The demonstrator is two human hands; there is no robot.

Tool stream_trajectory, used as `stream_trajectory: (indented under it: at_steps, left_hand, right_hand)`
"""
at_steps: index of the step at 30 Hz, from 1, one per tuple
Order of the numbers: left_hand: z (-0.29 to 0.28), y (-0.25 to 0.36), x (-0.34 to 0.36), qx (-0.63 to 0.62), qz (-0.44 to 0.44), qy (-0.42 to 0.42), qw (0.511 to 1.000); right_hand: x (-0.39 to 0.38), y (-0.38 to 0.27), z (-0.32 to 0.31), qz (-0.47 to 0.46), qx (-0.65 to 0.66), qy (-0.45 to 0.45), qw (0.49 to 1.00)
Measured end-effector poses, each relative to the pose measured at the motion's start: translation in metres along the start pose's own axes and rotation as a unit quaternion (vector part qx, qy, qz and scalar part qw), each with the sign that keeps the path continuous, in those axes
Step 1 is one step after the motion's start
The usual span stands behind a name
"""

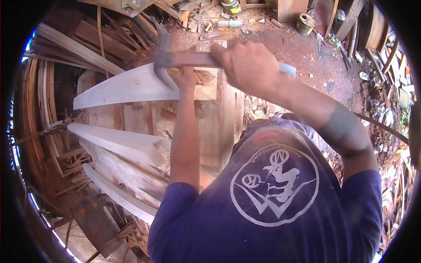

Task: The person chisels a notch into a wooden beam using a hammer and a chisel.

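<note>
My right hand point(252, 65) is wrapped round the handle of a claw hammer point(195, 59), raised with its head to the left. Just beneath the hammer head, my left hand point(186, 79) is closed round a small tool with a yellow end point(174, 69). The hammer hides most of that tool, so its kind does not show. Under and beside my left hand lies a long pale wooden beam point(123, 87), with a small square mark on its face. The beam's right end reaches a wooden workbench point(226, 103).
Two more pale beams point(112, 138) point(116, 193) lie nearer on the left. Stacked planks point(94, 41) stand at the far left. Wood offcuts point(197, 17), a plastic bottle point(231, 23) and an open can point(305, 23) lie on the littered floor beyond.
</note>
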State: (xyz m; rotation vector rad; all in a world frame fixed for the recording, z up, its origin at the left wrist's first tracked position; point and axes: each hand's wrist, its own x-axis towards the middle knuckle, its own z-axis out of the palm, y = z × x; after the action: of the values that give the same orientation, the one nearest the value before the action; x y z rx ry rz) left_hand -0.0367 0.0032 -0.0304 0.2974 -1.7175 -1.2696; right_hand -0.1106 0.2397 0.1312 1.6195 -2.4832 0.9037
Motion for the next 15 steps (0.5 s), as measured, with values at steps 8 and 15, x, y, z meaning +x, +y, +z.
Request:
stream_trajectory:
  at_steps: [8, 15]
  left_hand:
    - [0.005, 0.035, 0.006, -0.033, -0.167, -0.022, 0.985]
    - [0.009, 0.035, 0.017, -0.009, -0.200, 0.005, 0.980]
  right_hand:
    - [-0.047, 0.040, -0.015, 0.209, 0.153, -0.080, 0.962]
    - [-0.071, 0.057, -0.010, 0.315, 0.145, -0.047, 0.937]
